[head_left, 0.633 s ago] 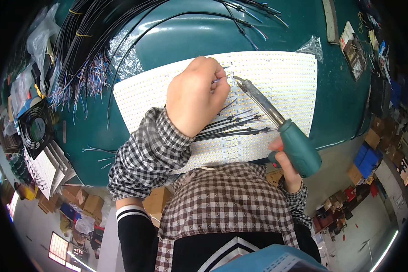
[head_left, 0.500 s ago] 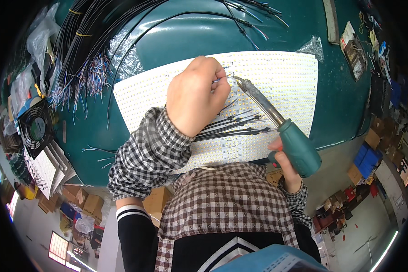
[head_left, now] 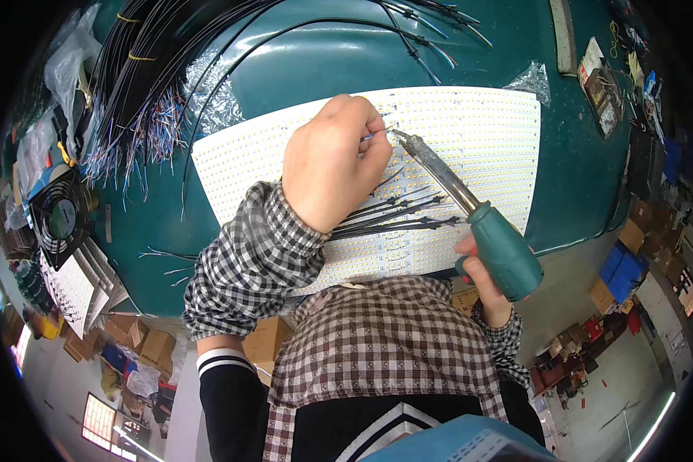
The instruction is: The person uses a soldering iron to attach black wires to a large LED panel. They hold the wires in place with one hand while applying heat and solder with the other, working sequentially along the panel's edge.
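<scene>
At the far left edge, a small black square cooling fan (head_left: 60, 218) is lying beside the round dark green table (head_left: 316, 58). Just right of it, a thick bundle of thin black wires with stripped coloured ends (head_left: 142, 92) is fanning down across the table's upper left.

In the middle, a wide white panel studded with rows of tiny yellow LED dots (head_left: 485, 138) is lying flat on the table, stretching from the left hand's side well past the right hand. The left hand (head_left: 335, 162), coming out of a black-and-white checked sleeve (head_left: 250, 258), is resting on the panel with its fingers curled in and pinching something thin at the fingertips; what exactly is being pinched is too small to tell. A few loose black wire leads (head_left: 396, 215) are lying across the panel just below and to the right of this hand, pointing roughly left to right.

To the right, the right hand (head_left: 485, 281) is gripping the teal-green plastic handle of a soldering iron with a long metal shaft (head_left: 470, 212). The handle is sitting at the panel's near edge, low and to the right of the left hand. The iron's long axis is running diagonally, from lower right up to upper left, and its tip is pointing at the left fingertips, meeting the panel just beside them.

At the far right, small boxes and clutter (head_left: 600, 77) are sitting along the table's rim.
</scene>
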A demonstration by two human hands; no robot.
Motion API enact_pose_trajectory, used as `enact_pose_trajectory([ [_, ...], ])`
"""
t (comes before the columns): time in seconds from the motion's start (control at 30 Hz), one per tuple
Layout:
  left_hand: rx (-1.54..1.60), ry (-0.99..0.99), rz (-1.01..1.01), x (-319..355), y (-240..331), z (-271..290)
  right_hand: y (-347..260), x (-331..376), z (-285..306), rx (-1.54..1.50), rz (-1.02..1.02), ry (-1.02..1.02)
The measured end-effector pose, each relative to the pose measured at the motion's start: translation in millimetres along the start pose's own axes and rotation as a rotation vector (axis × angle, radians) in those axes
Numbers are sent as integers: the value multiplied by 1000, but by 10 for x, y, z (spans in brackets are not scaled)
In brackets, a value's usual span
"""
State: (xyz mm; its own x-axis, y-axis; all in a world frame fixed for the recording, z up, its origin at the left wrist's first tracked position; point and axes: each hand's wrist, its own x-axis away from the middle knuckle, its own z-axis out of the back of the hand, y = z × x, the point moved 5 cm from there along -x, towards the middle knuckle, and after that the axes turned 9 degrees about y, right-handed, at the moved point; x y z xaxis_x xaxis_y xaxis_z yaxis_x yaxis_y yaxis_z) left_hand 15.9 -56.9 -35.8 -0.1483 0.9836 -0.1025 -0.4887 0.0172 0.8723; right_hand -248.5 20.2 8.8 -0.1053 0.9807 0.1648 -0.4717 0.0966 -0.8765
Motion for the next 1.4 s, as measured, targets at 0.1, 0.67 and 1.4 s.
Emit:
enact_pose_trajectory([
  [0.1,8,1,-2,-3,4,0,-24,-6,-2,27,-6,3],
  [0.67,10,-5,18,6,7,-4,73,90,85,41,-104,-11],
  [1.4,-203,-68,-138,407,221,40,-41,168,147,-108,-142,71],
])
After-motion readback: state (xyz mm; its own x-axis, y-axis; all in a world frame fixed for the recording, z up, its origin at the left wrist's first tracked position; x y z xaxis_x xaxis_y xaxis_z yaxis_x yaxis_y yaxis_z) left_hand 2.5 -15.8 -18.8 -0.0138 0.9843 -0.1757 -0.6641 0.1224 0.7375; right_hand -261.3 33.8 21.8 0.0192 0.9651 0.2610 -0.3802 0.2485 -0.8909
